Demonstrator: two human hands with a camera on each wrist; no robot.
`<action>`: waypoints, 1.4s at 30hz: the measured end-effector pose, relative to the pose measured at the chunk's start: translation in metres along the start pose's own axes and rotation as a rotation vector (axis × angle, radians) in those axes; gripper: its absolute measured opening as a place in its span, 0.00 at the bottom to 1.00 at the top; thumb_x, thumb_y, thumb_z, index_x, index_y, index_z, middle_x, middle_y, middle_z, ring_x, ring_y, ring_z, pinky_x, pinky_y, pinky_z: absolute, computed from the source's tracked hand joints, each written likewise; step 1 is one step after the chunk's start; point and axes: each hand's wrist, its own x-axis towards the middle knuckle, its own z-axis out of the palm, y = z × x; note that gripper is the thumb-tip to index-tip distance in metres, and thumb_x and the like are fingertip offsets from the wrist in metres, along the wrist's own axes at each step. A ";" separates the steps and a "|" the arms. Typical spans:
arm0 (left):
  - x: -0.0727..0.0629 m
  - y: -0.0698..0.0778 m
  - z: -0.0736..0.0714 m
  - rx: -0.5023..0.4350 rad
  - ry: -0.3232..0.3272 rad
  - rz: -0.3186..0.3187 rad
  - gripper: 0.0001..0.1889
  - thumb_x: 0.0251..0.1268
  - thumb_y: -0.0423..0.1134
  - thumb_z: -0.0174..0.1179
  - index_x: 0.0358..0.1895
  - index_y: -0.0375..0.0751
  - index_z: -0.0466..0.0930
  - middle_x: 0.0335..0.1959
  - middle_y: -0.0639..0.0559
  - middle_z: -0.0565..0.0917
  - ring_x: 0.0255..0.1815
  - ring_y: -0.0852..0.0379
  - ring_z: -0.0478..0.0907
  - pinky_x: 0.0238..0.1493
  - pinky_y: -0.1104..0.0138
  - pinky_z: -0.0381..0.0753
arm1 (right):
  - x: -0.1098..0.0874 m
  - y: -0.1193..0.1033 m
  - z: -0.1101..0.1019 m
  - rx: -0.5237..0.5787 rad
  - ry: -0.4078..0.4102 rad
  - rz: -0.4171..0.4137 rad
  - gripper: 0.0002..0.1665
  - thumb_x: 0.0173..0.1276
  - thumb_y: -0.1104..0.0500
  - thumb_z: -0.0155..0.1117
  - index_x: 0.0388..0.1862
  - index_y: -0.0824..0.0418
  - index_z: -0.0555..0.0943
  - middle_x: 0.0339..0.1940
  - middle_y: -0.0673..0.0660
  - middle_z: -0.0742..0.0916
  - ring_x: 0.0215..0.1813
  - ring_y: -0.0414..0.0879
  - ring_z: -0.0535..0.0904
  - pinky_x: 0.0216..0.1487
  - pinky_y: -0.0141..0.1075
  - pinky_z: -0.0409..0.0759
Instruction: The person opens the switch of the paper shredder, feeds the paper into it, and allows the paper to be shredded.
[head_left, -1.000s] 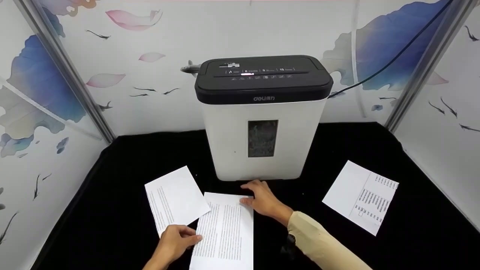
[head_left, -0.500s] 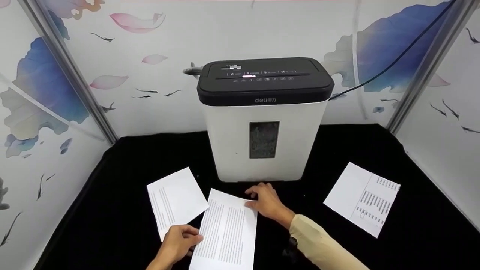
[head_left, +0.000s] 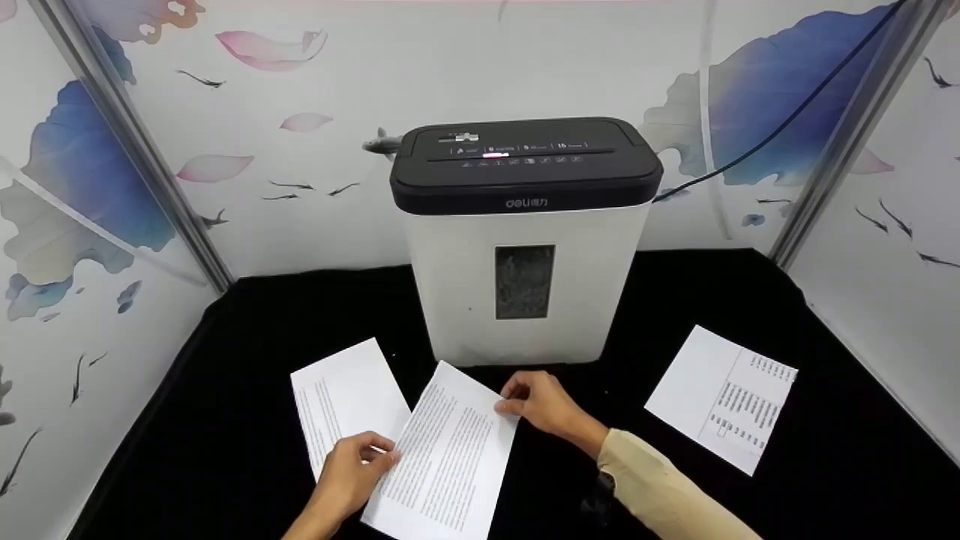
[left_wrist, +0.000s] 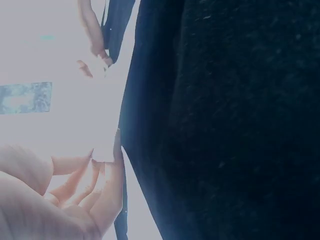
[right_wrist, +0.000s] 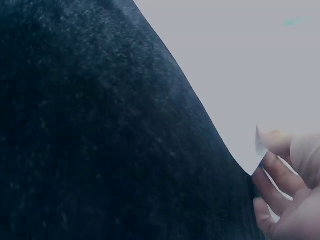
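Note:
A printed white sheet of paper (head_left: 446,450) lies slanted in front of the shredder, held by both hands. My left hand (head_left: 349,474) pinches its left edge between thumb and fingers; the left wrist view shows that hand (left_wrist: 75,200) from behind. At the upper right corner, my right hand (head_left: 553,406) pinches the sheet. In the right wrist view, the thumb and fingers (right_wrist: 282,175) grip close to the paper's pointed corner. A second printed sheet (head_left: 352,394) lies to the left, partly covered by the held sheet and my left hand.
A white paper shredder (head_left: 454,292) with a black top (head_left: 525,180) stands at the back middle of the black cloth (head_left: 225,420). To the right lies another printed sheet (head_left: 720,397). A black cable (head_left: 780,127) runs up the right side. Patterned panels (head_left: 315,165) enclose the table.
The held sheet has turned clockwise, and its top has come up nearer the shredder. Both hands have shifted with it, the right one slightly rightward and the left slightly upward.

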 end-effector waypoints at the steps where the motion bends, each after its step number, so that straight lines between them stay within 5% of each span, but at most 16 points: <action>1: 0.001 0.001 0.000 0.003 0.012 0.001 0.06 0.61 0.33 0.66 0.38 0.34 0.86 0.29 0.44 0.88 0.32 0.56 0.82 0.32 0.65 0.80 | -0.001 0.000 -0.001 0.015 0.000 -0.008 0.06 0.62 0.62 0.74 0.35 0.63 0.85 0.32 0.57 0.88 0.33 0.39 0.78 0.34 0.28 0.77; 8: 0.008 0.007 -0.001 -0.047 0.035 -0.043 0.12 0.58 0.34 0.69 0.43 0.30 0.85 0.28 0.44 0.88 0.27 0.57 0.82 0.29 0.66 0.81 | -0.007 -0.002 -0.006 0.030 0.079 -0.045 0.03 0.66 0.63 0.70 0.35 0.63 0.87 0.35 0.58 0.89 0.33 0.40 0.78 0.34 0.29 0.78; 15: 0.014 0.005 -0.001 -0.207 -0.002 -0.126 0.16 0.60 0.34 0.69 0.47 0.24 0.82 0.34 0.42 0.88 0.28 0.55 0.86 0.32 0.65 0.87 | -0.012 0.000 -0.015 0.064 0.187 0.019 0.03 0.66 0.65 0.69 0.34 0.65 0.86 0.32 0.58 0.88 0.32 0.39 0.76 0.35 0.28 0.75; 21: 0.021 0.005 0.001 -0.354 0.057 -0.144 0.17 0.63 0.35 0.68 0.49 0.23 0.81 0.38 0.42 0.88 0.35 0.53 0.87 0.40 0.63 0.89 | -0.014 0.000 -0.022 0.149 0.276 0.060 0.03 0.65 0.67 0.68 0.34 0.68 0.84 0.31 0.60 0.88 0.31 0.39 0.76 0.35 0.26 0.74; 30: 0.028 0.017 0.006 -0.458 0.092 -0.085 0.12 0.65 0.35 0.67 0.43 0.26 0.85 0.36 0.43 0.90 0.38 0.53 0.89 0.48 0.67 0.87 | -0.022 -0.009 -0.036 0.258 0.370 0.143 0.03 0.65 0.68 0.68 0.34 0.69 0.85 0.30 0.59 0.87 0.31 0.37 0.75 0.35 0.25 0.74; 42: 0.041 0.045 -0.004 -0.452 0.125 0.031 0.11 0.63 0.34 0.69 0.39 0.26 0.86 0.32 0.44 0.90 0.30 0.57 0.89 0.46 0.69 0.86 | -0.028 -0.014 -0.058 0.284 0.415 0.081 0.03 0.63 0.68 0.71 0.33 0.69 0.86 0.31 0.61 0.88 0.29 0.35 0.77 0.35 0.25 0.75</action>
